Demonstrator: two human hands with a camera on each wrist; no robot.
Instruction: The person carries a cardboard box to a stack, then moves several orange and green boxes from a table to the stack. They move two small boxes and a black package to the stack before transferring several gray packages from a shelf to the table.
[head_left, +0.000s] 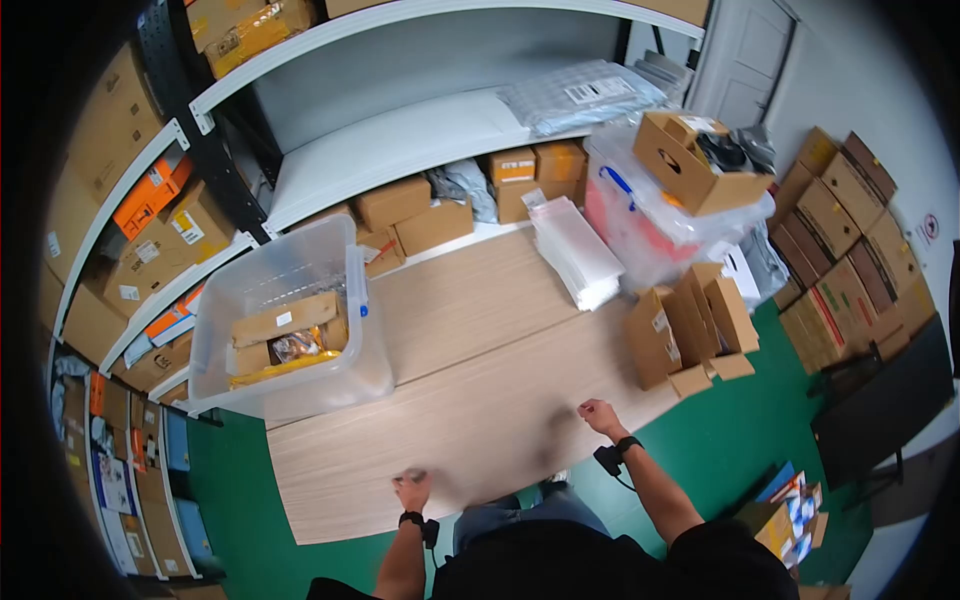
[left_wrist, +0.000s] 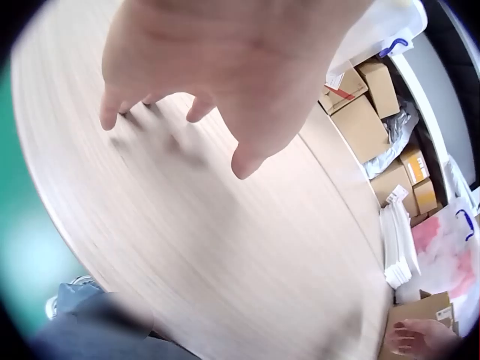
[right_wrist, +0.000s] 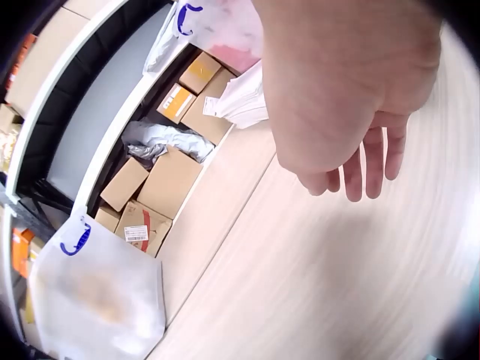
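Note:
My left hand [head_left: 411, 491] hovers over the near left part of the wooden table [head_left: 450, 430], its fingers loosely bent and nothing in them. In the left wrist view the thumb and fingers of the left hand [left_wrist: 217, 82] are spread above the tabletop. My right hand [head_left: 602, 418] is at the table's near right edge, closest to an open cardboard box [head_left: 655, 340]. The right wrist view shows the right hand [right_wrist: 360, 97] empty, with fingers relaxed over the table.
A clear plastic bin [head_left: 230, 375] with packages stands at the table's left. A stack of white plastic bags [head_left: 575, 250] lies at the back right, beside another plastic bin [head_left: 620, 220] topped by an open carton [head_left: 690, 180]. Shelves [head_left: 400, 160] with boxes line the back and left.

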